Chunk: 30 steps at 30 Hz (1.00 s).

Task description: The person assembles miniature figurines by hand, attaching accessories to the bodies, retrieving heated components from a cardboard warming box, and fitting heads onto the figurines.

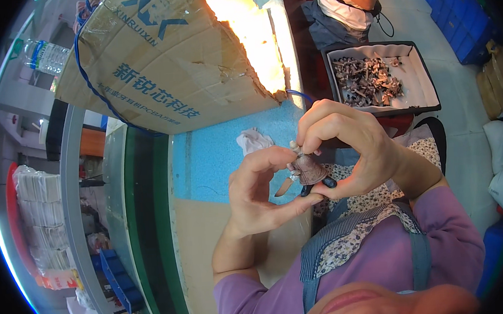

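A small figurine [310,169] with a mauve-brown coat, black boots and a brown blade-like piece at its side is held up between my two hands. My left hand [254,194] pinches it from the left, index finger near its upper part and thumb by the boots. From the right, my right hand [357,142] curls over it, fingertips at the pale head and thumb beside a boot. Parts of the figurine are hidden behind my fingertips. Just beyond, a crumpled white tissue [253,141] lies on the blue work surface [206,165].
A cardboard box [159,65], brightly lit inside, stands beyond my hands with a blue cable across it. At the far right, a black-rimmed tray [425,83] holds many small figurine pieces near another person [349,7]. A green-edged belt [152,220] runs along my left. Blue crates [456,12] line the right.
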Each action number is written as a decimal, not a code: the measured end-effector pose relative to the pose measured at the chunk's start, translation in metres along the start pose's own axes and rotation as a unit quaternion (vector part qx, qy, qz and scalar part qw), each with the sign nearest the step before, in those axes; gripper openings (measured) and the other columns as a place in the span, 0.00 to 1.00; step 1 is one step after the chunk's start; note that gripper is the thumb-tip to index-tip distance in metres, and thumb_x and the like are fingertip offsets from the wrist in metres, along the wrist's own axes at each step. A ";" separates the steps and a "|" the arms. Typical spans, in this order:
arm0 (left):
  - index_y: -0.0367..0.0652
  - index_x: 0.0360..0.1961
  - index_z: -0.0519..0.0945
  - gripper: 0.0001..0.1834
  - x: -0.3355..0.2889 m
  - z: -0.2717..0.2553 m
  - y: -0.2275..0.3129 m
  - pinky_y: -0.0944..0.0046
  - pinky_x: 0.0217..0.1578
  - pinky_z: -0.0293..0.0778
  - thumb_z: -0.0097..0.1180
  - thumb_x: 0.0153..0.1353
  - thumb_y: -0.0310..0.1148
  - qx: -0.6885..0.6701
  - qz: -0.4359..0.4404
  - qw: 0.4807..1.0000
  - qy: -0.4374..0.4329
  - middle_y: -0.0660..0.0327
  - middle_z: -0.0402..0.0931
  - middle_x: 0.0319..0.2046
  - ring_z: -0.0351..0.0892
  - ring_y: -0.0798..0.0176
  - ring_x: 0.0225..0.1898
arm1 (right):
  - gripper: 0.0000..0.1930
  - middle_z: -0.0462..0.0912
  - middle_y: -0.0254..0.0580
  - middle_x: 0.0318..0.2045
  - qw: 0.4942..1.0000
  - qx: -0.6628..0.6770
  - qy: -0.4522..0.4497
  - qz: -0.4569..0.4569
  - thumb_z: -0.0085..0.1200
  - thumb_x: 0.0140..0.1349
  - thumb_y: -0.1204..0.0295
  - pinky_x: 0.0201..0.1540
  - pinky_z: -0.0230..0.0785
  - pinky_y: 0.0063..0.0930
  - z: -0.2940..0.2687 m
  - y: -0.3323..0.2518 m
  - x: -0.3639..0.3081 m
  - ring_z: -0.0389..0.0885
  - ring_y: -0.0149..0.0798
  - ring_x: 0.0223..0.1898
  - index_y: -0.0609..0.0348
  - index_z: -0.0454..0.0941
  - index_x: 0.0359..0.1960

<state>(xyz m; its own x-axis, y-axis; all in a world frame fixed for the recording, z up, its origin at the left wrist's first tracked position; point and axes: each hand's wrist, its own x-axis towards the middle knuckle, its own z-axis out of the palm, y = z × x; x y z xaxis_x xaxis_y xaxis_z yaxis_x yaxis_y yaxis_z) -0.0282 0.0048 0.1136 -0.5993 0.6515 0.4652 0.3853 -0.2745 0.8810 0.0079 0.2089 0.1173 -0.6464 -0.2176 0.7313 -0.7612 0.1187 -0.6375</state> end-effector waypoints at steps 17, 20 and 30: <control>0.28 0.45 0.73 0.29 0.005 -0.001 0.009 0.62 0.45 0.75 0.74 0.40 0.21 0.087 0.001 0.996 0.000 0.51 0.76 0.40 0.78 0.60 0.42 | 0.26 0.75 0.43 0.37 0.998 -0.043 0.014 -0.032 0.71 0.33 0.78 0.36 0.73 0.29 0.002 0.004 0.001 0.77 0.39 0.35 0.60 0.73 0.38; 0.29 0.45 0.73 0.30 0.001 -0.001 0.006 0.63 0.45 0.75 0.74 0.39 0.22 0.070 -0.010 0.997 0.023 0.51 0.76 0.41 0.78 0.60 0.43 | 0.25 0.75 0.43 0.37 0.998 -0.047 0.009 -0.037 0.71 0.33 0.77 0.36 0.73 0.31 0.000 0.004 0.005 0.76 0.40 0.35 0.60 0.74 0.37; 0.31 0.44 0.76 0.29 0.004 -0.003 0.009 0.66 0.41 0.76 0.75 0.38 0.26 0.095 -0.012 0.995 0.016 0.53 0.78 0.39 0.80 0.62 0.39 | 0.26 0.75 0.43 0.36 0.999 -0.053 -0.012 -0.008 0.73 0.31 0.74 0.46 0.74 0.36 0.002 0.004 0.004 0.76 0.40 0.34 0.60 0.74 0.36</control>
<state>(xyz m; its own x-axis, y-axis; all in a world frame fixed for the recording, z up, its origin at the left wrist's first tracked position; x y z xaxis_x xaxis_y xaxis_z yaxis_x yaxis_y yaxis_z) -0.0293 0.0027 0.1234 -0.6310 0.6329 0.4487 0.4941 -0.1181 0.8613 0.0024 0.2068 0.1170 -0.6339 -0.2434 0.7341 -0.7733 0.2161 -0.5961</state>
